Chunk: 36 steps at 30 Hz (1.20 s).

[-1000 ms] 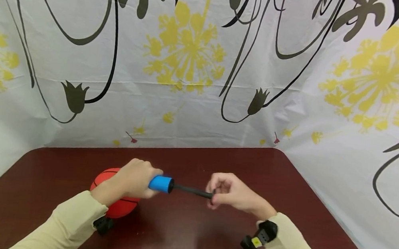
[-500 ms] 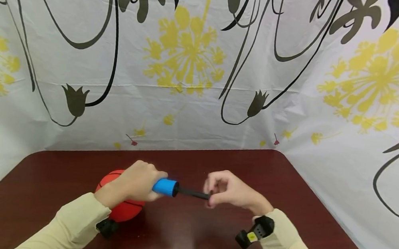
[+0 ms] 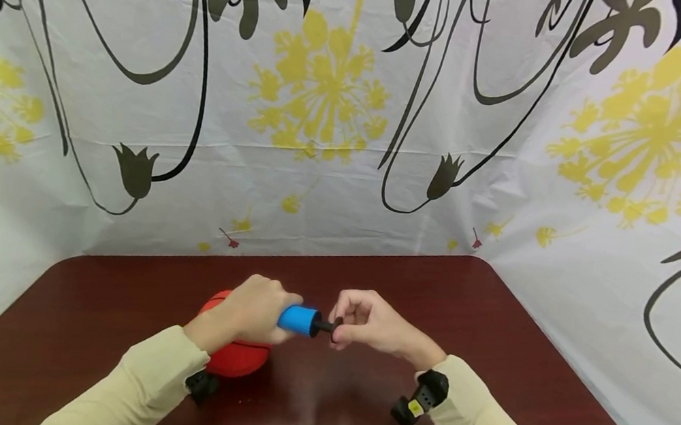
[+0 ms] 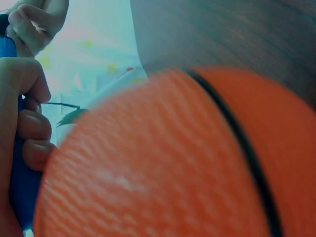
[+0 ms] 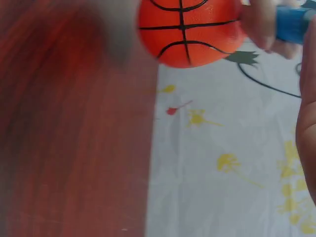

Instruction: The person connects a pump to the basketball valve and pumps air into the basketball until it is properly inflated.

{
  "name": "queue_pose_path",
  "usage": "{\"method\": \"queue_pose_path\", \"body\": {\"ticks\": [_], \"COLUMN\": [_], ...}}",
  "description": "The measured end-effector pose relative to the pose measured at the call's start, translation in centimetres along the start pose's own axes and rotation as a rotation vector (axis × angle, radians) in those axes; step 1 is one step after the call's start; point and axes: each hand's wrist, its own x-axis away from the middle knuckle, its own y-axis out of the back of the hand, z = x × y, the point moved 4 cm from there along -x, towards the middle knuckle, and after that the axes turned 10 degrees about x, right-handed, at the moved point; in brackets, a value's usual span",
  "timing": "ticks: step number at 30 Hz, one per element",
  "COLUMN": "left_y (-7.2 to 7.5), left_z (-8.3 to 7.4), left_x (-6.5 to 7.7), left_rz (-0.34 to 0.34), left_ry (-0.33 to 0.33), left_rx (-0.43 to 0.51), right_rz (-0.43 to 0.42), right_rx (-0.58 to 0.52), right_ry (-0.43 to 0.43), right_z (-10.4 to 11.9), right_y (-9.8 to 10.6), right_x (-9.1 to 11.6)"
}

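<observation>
A hand pump with a blue barrel [image 3: 299, 321] is held level above the table. My left hand [image 3: 254, 310] grips the barrel, fingers curled round it in the left wrist view. Only a short stretch of the black rod [image 3: 325, 326] shows at the barrel's right end. My right hand [image 3: 367, 321] pinches the dark handle at the rod's tip with thumb and fingers. Below and behind the left hand is a red-orange toy basketball [image 3: 240, 360] with black lines, large in the left wrist view [image 4: 163, 158]. The left hand hides the pump's other end.
The dark red-brown table [image 3: 421, 398] has rounded far corners. Behind it and along its right side hangs a white cloth [image 3: 327, 218] printed with yellow flowers and dark stems. Black wrist cameras [image 3: 417, 401] sit at the cuffs of the light yellow sleeves [image 3: 140, 371].
The two hands have come together, so the rod has slid mostly into the blue barrel. The left hand and ball moved right; the right hand moved left.
</observation>
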Motion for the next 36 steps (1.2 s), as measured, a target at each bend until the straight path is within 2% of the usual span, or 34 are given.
{"method": "queue_pose_path", "body": {"ticks": [3,8,11,16,19,21,23,25,29,31,33,36], "left_y": [0.3,1.1,1.3,1.1,1.0,0.8,0.5,0.2,0.7,1.0,1.0,0.7], "left_z": [0.1,0.9,1.2,0.1,-0.4,-0.5,-0.5,-0.3,0.6,1.1,1.2,1.0], "left_x": [0.2,0.9,0.9,0.1,-0.3,-0.5,-0.5,-0.3,0.7,1.1,1.1,0.6], "left_rz": [-0.002,-0.030,-0.039,-0.052,-0.066,-0.047,-0.016,0.005,-0.017,-0.035,-0.032,-0.005], "left_ry": [-0.017,-0.011,-0.002,-0.042,-0.060,-0.066,-0.075,-0.083,-0.044,-0.022,-0.008,-0.011], "left_rx": [0.024,-0.032,-0.047,0.024,0.014,-0.009,-0.024,-0.027,-0.044,-0.066,-0.086,-0.086], "right_rz": [0.016,0.098,0.116,0.039,-0.016,-0.032,-0.033,-0.012,0.054,0.089,0.104,0.084], "right_rx": [-0.019,-0.130,-0.124,-0.050,0.006,0.037,0.032,-0.012,-0.130,-0.148,-0.147,-0.116], "right_ry": [0.001,0.150,0.191,0.184,0.153,0.112,0.067,0.057,0.136,0.173,0.163,0.087], "right_z": [1.0,3.1,3.3,2.4,1.8,1.4,1.3,1.5,2.5,2.9,2.7,1.5], "right_y": [0.3,1.7,1.8,0.0,-0.6,-0.5,-0.3,0.0,1.1,1.6,1.7,1.1], "right_x": [0.5,2.9,3.2,0.7,-0.1,0.2,0.8,1.6,3.4,3.9,3.9,2.7]}}
